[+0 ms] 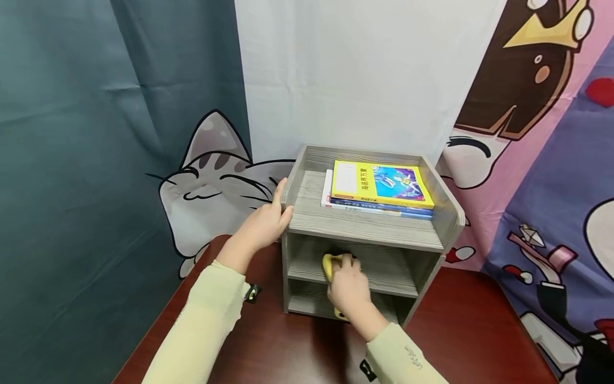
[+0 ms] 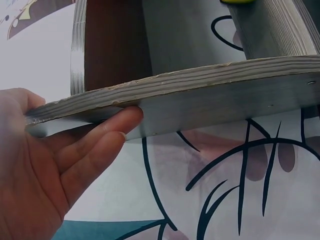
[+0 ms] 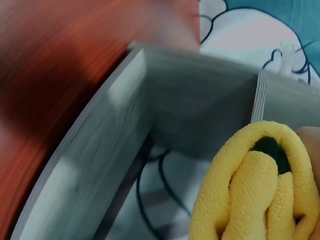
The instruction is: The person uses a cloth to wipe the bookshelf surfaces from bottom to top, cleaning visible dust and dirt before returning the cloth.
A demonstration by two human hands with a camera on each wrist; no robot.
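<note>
A small grey wood-grain shelf unit (image 1: 366,240) stands on the table. My left hand (image 1: 263,221) holds the edge of its left side panel (image 2: 165,82), with the thumb on one face and the fingers against the other. In my right hand (image 1: 349,282) is a folded, fuzzy yellow cloth (image 3: 250,190), gripped at the front of the middle compartment. One end of the cloth shows above the fingers at the middle board, and a yellow piece with a dark spot shows below the hand. The palm side of the right hand is hidden.
Several books lie stacked on the unit's top, with a yellow-covered book (image 1: 384,184) uppermost. The reddish-brown table (image 1: 460,325) extends to both sides of the unit. Behind hang a printed cartoon curtain (image 1: 336,74) and a teal curtain (image 1: 72,160).
</note>
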